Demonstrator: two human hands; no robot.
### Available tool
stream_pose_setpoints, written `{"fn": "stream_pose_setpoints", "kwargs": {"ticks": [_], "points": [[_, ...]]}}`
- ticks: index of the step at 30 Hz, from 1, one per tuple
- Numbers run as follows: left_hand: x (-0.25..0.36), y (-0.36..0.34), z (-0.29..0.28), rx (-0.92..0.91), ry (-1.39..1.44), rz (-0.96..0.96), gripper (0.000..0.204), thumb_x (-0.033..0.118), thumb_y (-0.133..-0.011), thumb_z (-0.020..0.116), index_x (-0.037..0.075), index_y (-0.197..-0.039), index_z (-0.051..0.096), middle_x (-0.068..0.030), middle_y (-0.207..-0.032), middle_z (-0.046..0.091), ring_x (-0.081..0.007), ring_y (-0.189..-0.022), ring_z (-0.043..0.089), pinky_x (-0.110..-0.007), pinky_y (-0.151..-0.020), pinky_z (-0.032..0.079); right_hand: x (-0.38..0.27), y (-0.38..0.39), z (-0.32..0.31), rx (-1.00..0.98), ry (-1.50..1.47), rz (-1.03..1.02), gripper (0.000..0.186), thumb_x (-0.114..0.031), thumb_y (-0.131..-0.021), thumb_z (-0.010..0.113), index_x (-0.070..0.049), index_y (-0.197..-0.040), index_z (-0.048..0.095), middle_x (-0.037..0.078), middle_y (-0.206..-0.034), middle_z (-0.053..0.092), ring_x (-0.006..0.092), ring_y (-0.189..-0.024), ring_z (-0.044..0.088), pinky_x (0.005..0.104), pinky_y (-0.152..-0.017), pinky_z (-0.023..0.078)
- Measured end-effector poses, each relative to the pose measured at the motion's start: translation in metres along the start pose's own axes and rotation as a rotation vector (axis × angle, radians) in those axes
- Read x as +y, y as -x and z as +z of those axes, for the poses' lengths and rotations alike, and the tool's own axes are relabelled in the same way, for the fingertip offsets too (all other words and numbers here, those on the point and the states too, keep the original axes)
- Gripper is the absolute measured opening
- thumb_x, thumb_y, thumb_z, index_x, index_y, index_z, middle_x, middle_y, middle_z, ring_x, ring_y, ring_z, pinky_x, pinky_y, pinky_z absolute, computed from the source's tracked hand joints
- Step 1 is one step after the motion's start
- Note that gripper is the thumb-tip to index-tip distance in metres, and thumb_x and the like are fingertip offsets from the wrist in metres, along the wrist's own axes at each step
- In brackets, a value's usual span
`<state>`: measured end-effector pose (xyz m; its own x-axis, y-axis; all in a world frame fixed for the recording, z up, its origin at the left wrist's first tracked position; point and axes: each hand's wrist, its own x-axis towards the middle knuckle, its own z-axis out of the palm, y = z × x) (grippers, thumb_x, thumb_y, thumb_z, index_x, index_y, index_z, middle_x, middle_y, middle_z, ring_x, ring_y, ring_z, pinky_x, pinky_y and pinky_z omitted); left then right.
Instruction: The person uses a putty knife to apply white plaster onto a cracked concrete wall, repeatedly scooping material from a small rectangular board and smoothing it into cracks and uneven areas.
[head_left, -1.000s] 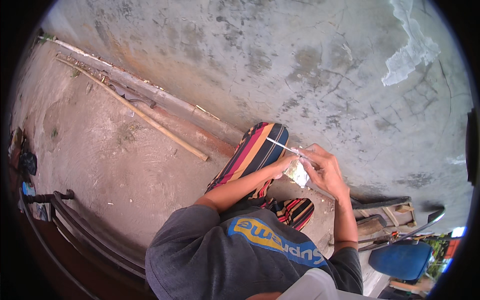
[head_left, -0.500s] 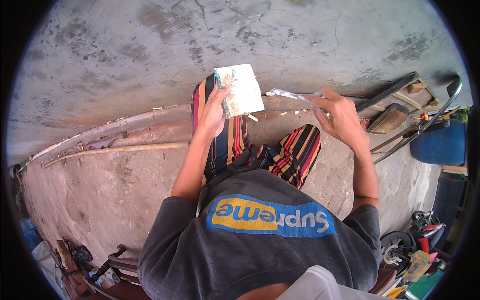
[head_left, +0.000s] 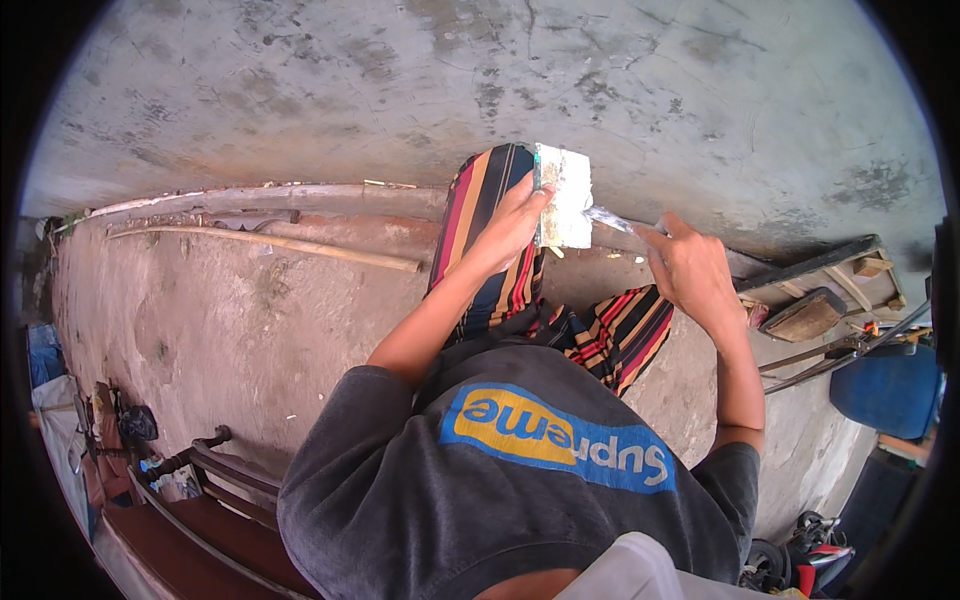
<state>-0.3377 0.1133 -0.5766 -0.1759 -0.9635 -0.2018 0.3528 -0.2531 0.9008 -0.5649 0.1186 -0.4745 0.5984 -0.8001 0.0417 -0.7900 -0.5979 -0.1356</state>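
Over on the left, a long pole [head_left: 270,242] lies on the ground. The hands are apart: the left hand [head_left: 516,222] grips the left edge of a white-smeared board [head_left: 568,200], which is up by the striped trouser knee [head_left: 478,205]. At the board's right edge sits the tip of a slim, smeared tool [head_left: 612,220], clasped in the right hand [head_left: 692,272]. Farther right stands a blue drum [head_left: 885,392].

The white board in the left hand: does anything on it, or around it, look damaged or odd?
Yes: the white board shows brownish marks near the left hand, so it looks stained. The grey wall beyond has dark blotches and thin cracks.
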Motion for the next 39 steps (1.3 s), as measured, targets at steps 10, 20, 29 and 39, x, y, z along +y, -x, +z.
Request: {"fn": "stream_pose_setpoints", "kwargs": {"ticks": [10, 20, 29, 39], "points": [[-0.003, -0.030, 0.004, -0.034, 0.165, -0.278, 0.049, 0.024, -0.097, 0.045, 0.005, -0.140, 0.032, -0.0104, -0.130, 0.051, -0.0200, -0.116, 0.054, -0.038, -0.096, 0.046, 0.098, 0.052, -0.012, -0.395, -1.027, 0.278, 0.028, -0.012, -0.088, 0.058, 0.000, -0.112, 0.064, 0.010, -0.074, 0.064, 0.0162, -0.049, 0.053, 0.0288, -0.049, 0.043], [-0.072, -0.068, 0.004, -0.113, 0.208, -0.480, 0.048, 0.037, -0.097, 0.044, 0.004, -0.132, 0.045, -0.0084, -0.126, 0.057, -0.0182, -0.111, 0.058, -0.034, -0.095, 0.045, 0.140, 0.060, 0.112, 0.155, -1.832, 0.147, 0.037, -0.024, -0.093, 0.055, 0.003, -0.118, 0.056, 0.014, -0.074, 0.059, 0.0117, -0.042, 0.046, 0.0226, -0.040, 0.037], [-0.062, -0.034, 0.039, 0.111, 0.104, -0.370, 0.049, 0.041, -0.100, 0.038, 0.003, -0.130, 0.047, -0.0104, -0.121, 0.060, -0.0184, -0.105, 0.062, -0.034, -0.088, 0.052, 0.177, 0.021, 0.079, 0.784, -1.682, -0.220, 0.049, -0.024, -0.094, 0.043, 0.008, -0.131, 0.043, 0.011, -0.081, 0.057, 0.0041, -0.044, 0.044, 0.0158, -0.038, 0.034], [-0.018, 0.031, 0.054, 0.218, 0.028, -0.139, 0.050, 0.038, -0.102, 0.023, 0.004, -0.136, 0.038, -0.0092, -0.125, 0.057, -0.0189, -0.109, 0.060, -0.034, -0.092, 0.051, 0.128, -0.029, 0.099, 0.597, -1.761, -0.238, 0.049, -0.024, -0.094, 0.043, 0.004, -0.134, 0.041, 0.009, -0.087, 0.058, 0.0053, -0.051, 0.046, 0.0173, -0.040, 0.034]]}}
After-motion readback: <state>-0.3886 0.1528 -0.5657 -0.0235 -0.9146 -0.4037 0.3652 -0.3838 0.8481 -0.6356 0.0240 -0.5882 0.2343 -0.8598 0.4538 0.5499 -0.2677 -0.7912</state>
